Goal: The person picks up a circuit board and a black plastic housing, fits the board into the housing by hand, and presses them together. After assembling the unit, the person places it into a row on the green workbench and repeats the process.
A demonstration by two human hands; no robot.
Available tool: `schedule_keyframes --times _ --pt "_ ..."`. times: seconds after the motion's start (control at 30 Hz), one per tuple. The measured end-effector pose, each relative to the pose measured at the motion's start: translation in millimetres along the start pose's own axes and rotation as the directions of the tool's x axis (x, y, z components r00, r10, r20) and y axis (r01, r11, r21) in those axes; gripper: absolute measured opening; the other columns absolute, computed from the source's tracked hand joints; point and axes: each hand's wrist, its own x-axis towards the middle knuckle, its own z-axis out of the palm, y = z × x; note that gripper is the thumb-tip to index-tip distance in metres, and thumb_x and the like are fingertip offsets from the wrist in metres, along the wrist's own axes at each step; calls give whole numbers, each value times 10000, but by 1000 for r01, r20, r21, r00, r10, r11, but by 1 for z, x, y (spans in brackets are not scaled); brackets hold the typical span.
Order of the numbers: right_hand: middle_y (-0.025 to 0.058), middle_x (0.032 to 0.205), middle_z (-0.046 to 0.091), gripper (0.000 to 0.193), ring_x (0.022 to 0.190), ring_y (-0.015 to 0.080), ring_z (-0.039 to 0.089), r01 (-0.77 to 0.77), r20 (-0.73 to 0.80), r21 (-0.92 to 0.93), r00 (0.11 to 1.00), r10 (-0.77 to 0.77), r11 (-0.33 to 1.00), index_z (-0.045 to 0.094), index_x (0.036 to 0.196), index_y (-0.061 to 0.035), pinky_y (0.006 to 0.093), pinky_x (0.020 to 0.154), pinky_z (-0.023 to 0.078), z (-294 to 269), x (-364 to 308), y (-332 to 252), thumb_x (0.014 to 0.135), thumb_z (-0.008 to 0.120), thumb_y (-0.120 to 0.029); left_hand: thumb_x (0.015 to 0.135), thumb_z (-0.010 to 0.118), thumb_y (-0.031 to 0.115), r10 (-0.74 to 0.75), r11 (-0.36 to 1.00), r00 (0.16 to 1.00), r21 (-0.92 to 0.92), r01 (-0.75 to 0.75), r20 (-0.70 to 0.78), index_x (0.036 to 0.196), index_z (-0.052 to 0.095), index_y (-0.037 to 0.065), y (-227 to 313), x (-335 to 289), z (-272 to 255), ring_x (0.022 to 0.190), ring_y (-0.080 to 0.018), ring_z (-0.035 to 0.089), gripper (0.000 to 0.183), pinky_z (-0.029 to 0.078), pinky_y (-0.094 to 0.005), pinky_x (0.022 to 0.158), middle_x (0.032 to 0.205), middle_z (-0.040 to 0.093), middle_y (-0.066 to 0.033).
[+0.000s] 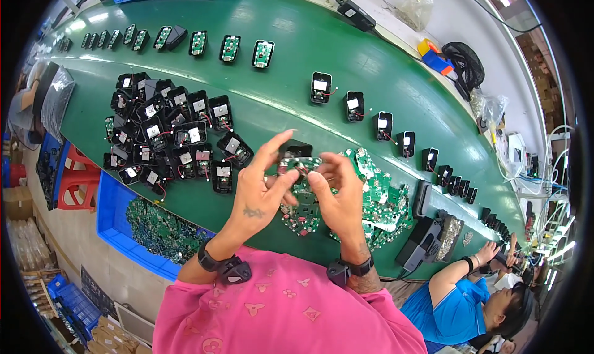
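Two hands are working together as we are gripping a small green circuit board [301, 163] between thumbs and fingers. Our left hand [263, 184] is pinching one end, its forefinger sticking out beyond the board; our right hand [339, 181] is closing on the other end. The board is sitting in front of us, above the green table [297, 20], and we are probably tilting it for a closer look. A black housing [296, 149] is showing just behind it; whether we are also holding that, we cannot tell. Loose boards [383, 202] are lying near our right hand, seemingly for easy reach.

On our left, heaped housings [221, 125] are crowding together, many containing pale-topped pieces [221, 110]. Farther off, a left-hand row of housings [228, 60] is holding green boards [231, 46], while a right-hand row [356, 115] is containing pale pieces; the spacing is presumably keeping each one separate. Beside the near edge, a blue tray [111, 215] is holding many more boards [164, 230].
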Motion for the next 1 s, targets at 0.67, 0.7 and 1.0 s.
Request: schedule_keyframes --times 0.67,0.7,1.0 --pt "-44 622 529 238 545 27 422 -99 247 106 967 70 989 618 786 -7 222 483 311 -21 4 1 968 647 -159 777 589 -158 327 895 944 308 -323 39 1278 626 69 -19 20 12 874 -151 688 551 566 -268 615 1192 646 -143" --pt "-38 619 526 242 549 32 414 0 231 28 973 -7 1000 620 785 2 231 487 312 -20 5 -2 964 653 -158 787 581 -151 402 852 915 347 -392 45 1273 630 69 -26 23 11 867 -152 687 536 560 -267 620 1187 655 -146" --pt "-27 590 506 257 558 44 392 108 78 -116 992 -99 987 628 785 33 260 487 298 -10 7 -9 945 682 -160 874 537 -113 367 920 929 130 -370 47 1372 508 36 -23 26 6 858 -77 653 520 531 -246 678 1217 653 -156"
